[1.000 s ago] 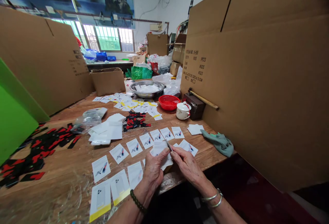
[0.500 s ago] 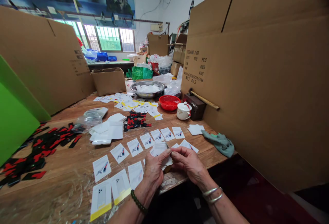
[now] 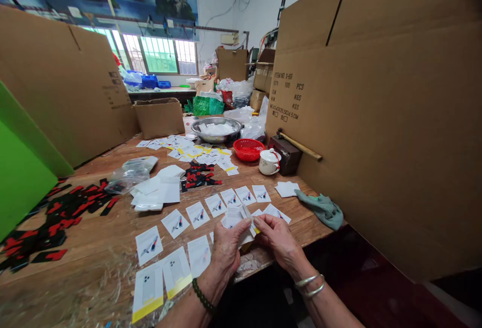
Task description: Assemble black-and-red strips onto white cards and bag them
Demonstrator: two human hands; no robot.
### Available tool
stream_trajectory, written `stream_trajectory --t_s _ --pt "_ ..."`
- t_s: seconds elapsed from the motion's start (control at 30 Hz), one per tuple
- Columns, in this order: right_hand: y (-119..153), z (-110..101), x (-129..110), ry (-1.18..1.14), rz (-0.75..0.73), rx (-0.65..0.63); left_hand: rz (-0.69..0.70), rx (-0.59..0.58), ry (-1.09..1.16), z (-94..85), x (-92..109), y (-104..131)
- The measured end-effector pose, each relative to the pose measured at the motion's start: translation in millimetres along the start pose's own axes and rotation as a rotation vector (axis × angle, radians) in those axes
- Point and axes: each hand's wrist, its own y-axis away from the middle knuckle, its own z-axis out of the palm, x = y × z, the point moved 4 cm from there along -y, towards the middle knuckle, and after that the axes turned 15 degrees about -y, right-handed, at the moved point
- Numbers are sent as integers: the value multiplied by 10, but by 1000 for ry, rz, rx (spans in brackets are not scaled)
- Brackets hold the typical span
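Right hand (image 3: 276, 240): moved slightly away from left thumb since the earlier frame; now with thumb and finger pinched on a card (image 3: 257, 229), its yellow edge come into sight.
Left hand (image 3: 226, 247): clamped on the stack (image 3: 234, 215), thumb pressed on top.
Stack: held in front of the person, at the near edge of the table (image 3: 113, 237); partly hidden by fingers.
Card: at the right side of the stack, tilted; whether fully separate from it, cannot tell.
Rows (image 3: 197, 215): laid flat on the table, beyond and to the left of the hands, many with picture up.
Cloth (image 3: 320, 210): crumpled near the right edge, just beside a white pile (image 3: 287, 189).
Pieces (image 3: 199, 177): black and red, heaped beyond the rows.
Basket (image 3: 246, 157): red, standing near the white pot (image 3: 268, 163).
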Motion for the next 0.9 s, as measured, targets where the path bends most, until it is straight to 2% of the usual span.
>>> stream_trajectory --t_s 0.1,0.2,0.37,0.43,0.5,0.57,0.7,0.9 --pt "-20 -13 -17 231 -166 4 15 25 -16 -8 -24 -29" --pt "-30 -95 -164 502 -361 67 21 37 -4 -29 -22 -86" --pt "-107 -559 -728 1016 -700 349 -4 55 13 -65 118 -226" --pt "-135 -758 -912 1166 -824 413 -27 69 8 -65 187 -283" --pt "-153 -901 -981 1315 -900 435 -56 74 10 -54 237 -343" --pt "-171 -970 -922 1487 -909 409 -97 70 12 -37 258 -417" --pt "-218 -999 -627 1716 -815 310 -206 43 -22 -10 246 -618" --pt "-274 -1066 -452 1622 -779 266 -222 22 -126 56 398 -949"
